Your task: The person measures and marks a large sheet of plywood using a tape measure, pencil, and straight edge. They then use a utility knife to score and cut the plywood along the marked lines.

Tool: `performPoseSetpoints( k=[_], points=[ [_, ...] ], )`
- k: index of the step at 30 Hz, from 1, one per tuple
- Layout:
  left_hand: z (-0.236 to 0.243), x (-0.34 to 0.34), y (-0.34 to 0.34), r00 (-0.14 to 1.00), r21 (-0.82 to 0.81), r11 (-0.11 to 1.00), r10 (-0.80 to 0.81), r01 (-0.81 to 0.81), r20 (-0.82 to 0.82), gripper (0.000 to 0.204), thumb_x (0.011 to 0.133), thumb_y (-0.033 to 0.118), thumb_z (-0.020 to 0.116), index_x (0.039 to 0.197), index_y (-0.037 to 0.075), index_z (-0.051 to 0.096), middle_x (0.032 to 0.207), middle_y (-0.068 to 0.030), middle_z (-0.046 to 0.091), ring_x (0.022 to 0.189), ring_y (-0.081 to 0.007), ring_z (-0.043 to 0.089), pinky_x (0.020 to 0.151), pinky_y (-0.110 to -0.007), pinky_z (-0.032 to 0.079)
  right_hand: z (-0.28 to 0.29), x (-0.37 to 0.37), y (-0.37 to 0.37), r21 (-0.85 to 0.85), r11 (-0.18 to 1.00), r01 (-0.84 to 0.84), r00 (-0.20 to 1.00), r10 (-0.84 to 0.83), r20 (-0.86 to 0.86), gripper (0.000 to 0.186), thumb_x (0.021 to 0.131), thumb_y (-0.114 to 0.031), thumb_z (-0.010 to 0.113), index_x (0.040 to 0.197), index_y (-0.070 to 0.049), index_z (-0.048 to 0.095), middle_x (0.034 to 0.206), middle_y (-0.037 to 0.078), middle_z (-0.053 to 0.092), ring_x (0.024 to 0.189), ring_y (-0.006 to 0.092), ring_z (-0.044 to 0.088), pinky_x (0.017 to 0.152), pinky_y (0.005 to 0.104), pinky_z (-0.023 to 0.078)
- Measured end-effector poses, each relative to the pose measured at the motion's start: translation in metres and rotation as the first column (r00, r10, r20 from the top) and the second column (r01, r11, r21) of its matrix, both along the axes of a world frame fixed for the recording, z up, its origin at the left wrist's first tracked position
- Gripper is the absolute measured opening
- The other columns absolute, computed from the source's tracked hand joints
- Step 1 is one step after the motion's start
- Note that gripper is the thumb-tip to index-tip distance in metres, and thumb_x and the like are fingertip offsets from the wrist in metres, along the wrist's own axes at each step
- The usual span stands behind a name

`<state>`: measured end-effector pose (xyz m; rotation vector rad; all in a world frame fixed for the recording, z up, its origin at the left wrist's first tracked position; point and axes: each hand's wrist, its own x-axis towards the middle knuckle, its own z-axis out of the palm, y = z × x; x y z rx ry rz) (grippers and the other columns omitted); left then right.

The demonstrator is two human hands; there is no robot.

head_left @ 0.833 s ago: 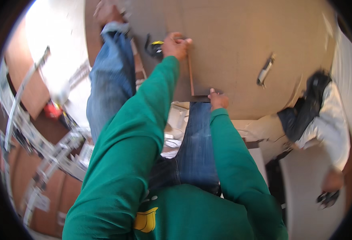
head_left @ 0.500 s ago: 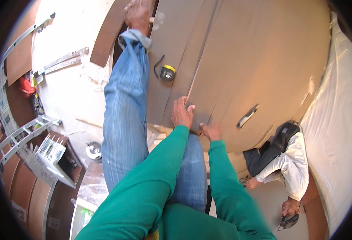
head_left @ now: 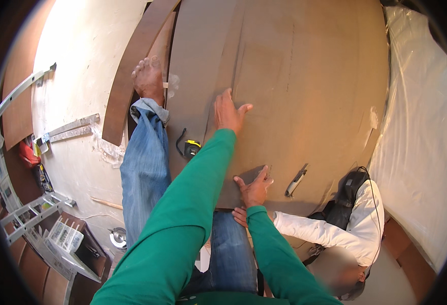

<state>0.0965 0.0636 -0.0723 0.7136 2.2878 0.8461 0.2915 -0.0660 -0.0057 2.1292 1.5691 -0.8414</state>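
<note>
A large brown board [head_left: 330, 101] spreads out before me, with faint dark lines running away from me along it. My left hand [head_left: 228, 113] rests on it near one of these lines, fingers stretched out and thumb apart. Closer in, over the board's near edge, my right hand [head_left: 255, 188] has its fingers spread and casts a shadow on the surface. Neither hand holds anything. To the right of my right hand lies a utility knife [head_left: 296, 182]. Left of my left forearm sits a black and yellow tape measure [head_left: 192, 149] with a dark strap.
A co-worker in a white sleeve [head_left: 302, 227] crouches at the near right, one hand [head_left: 240, 216] at the board's near edge. My bare foot [head_left: 149, 81] stands by a narrow brown strip [head_left: 132, 76]. A ladder [head_left: 35, 213] and a circular saw [head_left: 117, 237] lie left; plastic sheeting [head_left: 422, 96] hangs right.
My left hand has moved farther out along the board, and my right hand has spread its fingers. The co-worker has reached an arm to the near edge. The raised seam now looks flatter.
</note>
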Motion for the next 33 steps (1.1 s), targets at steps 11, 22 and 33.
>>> performPoseSetpoints(
  k=[11,22,33],
  points=[
    [-0.019,-0.027,0.025,0.97,-0.117,0.992,0.07,-0.044,0.233,0.052,0.075,0.021,0.093,0.117,0.002,0.067,0.101,-0.0132,0.07,0.093,-0.0262,0.067,0.083,-0.039,0.055,-0.026,0.01,-0.023,0.058,0.988,-0.143,0.989,0.145,-0.037,0.115,0.078,-0.03,0.088,0.165,-0.007,0.015,0.144,0.031,0.036,0.129,0.0478,0.045,0.101,0.049,0.047],
    [-0.018,-0.024,0.027,0.977,-0.113,0.993,0.062,-0.039,0.204,0.048,0.078,0.016,0.089,0.117,0.001,0.067,0.099,-0.0139,0.07,0.092,-0.0267,0.067,0.082,-0.04,0.055,-0.033,0.015,-0.031,0.068,0.97,-0.234,0.969,0.239,-0.06,0.111,0.079,-0.027,0.085,0.164,-0.007,0.017,0.141,0.03,0.039,0.124,0.0469,0.048,0.099,0.0494,0.047],
    [-0.064,-0.029,0.03,0.977,-0.117,0.976,-0.195,0.184,-0.089,0.056,0.083,0.03,0.085,0.121,-0.002,0.059,0.114,-0.0207,0.066,0.108,-0.0371,0.064,0.093,-0.043,0.052,0.014,0.014,0.012,-0.001,0.997,0.079,0.966,-0.077,-0.246,0.083,0.089,-0.025,0.075,0.156,-0.003,0.033,0.134,0.034,0.055,0.113,0.0405,0.064,0.094,0.0428,0.054]
  ],
)
